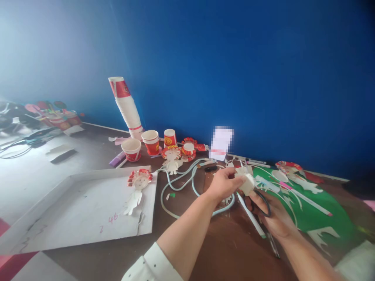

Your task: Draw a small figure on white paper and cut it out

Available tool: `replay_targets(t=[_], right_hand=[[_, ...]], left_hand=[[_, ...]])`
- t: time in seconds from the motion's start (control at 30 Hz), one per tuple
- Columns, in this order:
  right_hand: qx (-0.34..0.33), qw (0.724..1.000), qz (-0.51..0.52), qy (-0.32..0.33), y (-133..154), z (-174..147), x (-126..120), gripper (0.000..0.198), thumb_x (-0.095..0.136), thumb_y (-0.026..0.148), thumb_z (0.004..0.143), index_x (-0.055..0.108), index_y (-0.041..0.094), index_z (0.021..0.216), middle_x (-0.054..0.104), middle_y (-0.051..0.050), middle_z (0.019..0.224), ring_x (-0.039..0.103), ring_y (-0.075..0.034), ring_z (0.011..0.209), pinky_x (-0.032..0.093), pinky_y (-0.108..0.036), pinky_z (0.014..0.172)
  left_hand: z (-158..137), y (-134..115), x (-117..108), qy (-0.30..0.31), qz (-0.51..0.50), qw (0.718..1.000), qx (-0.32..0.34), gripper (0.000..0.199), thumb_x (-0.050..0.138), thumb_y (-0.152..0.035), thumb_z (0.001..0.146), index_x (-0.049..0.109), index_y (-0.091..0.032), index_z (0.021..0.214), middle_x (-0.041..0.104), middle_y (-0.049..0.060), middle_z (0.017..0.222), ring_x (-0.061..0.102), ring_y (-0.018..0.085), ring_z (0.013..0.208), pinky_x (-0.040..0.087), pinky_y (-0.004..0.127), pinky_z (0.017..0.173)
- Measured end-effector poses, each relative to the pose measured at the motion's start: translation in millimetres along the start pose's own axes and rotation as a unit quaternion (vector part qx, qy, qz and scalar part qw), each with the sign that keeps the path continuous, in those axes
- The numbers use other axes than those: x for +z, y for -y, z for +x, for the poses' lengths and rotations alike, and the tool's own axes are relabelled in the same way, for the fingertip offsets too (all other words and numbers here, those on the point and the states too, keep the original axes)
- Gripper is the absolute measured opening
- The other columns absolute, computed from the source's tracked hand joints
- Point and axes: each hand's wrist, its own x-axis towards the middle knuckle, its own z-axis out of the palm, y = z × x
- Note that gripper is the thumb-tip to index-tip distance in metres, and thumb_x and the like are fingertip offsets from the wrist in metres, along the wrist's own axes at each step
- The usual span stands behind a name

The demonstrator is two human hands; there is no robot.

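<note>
My left hand (222, 186) pinches a small pale piece of paper (247, 183) above the table. In my right hand (277, 222) is a pair of scissors (267, 205), its black handle loops around my fingers. The blades lie behind or against the paper and are mostly hidden, so I cannot tell if they touch it. Under my hands a marker with a green end (252, 216) lies on the brown table. Just right of them is a green sheet (328, 203) with paper scraps, a pink-tipped marker (307, 200) and a cut-out figure (306, 182).
A white cardboard tray (88, 203) on the left carries a paper figure with a red-fringed head (140, 178). Behind stand a leaning stack of paper cups (128, 111) and several red cups (151, 145). A pale blue cable (164, 195) loops mid-table. A phone (222, 142) leans on the blue wall.
</note>
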Motion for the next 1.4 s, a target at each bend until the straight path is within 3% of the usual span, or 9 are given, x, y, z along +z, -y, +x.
replay_targets(t=[0.17, 0.57, 0.83, 1.4], right_hand=[[-0.013, 0.999, -0.037, -0.002, 6.4, -1.7, 0.5, 0.046, 0.061, 0.067, 0.074, 0.056, 0.023, 0.060, 0.052, 0.001, 0.054, 0.046, -0.014, 0.046, 0.032, -0.028, 0.043], [-0.011, 0.999, -0.050, -0.008, 9.7, -2.0, -0.7, 0.049, 0.063, 0.068, 0.072, 0.056, 0.022, 0.059, 0.050, 0.003, 0.049, 0.041, -0.011, 0.041, 0.029, -0.026, 0.040], [-0.004, 0.998, -0.062, -0.027, 14.4, -6.1, 4.9, 0.048, 0.063, 0.068, 0.073, 0.055, 0.022, 0.062, 0.053, 0.002, 0.052, 0.047, -0.013, 0.045, 0.033, -0.025, 0.043], [0.003, 0.997, -0.071, -0.029, 12.6, -2.8, 3.2, 0.046, 0.066, 0.067, 0.070, 0.056, 0.022, 0.060, 0.052, 0.003, 0.052, 0.044, -0.012, 0.044, 0.032, -0.025, 0.042]], left_hand=[[-1.0, -2.3, 0.3, 0.000, -0.038, 0.999, -0.012, 0.017, 0.067, -0.026, 0.075, 0.066, -0.013, 0.086, 0.062, 0.001, 0.078, 0.052, 0.011, 0.068, 0.042, 0.022, 0.067], [1.0, 2.8, -1.5, -0.010, -0.009, 1.000, -0.005, 0.018, 0.068, -0.030, 0.075, 0.067, -0.013, 0.083, 0.062, 0.001, 0.076, 0.051, 0.011, 0.068, 0.043, 0.024, 0.072], [0.7, 2.6, -1.2, -0.006, -0.019, 1.000, -0.011, 0.021, 0.068, -0.032, 0.075, 0.065, -0.013, 0.082, 0.060, 0.000, 0.074, 0.049, 0.010, 0.065, 0.040, 0.022, 0.065], [-0.3, 3.6, -1.5, -0.007, 0.013, 1.000, -0.017, 0.030, 0.067, -0.043, 0.074, 0.059, -0.014, 0.073, 0.050, -0.003, 0.065, 0.040, 0.008, 0.059, 0.032, 0.023, 0.057]])
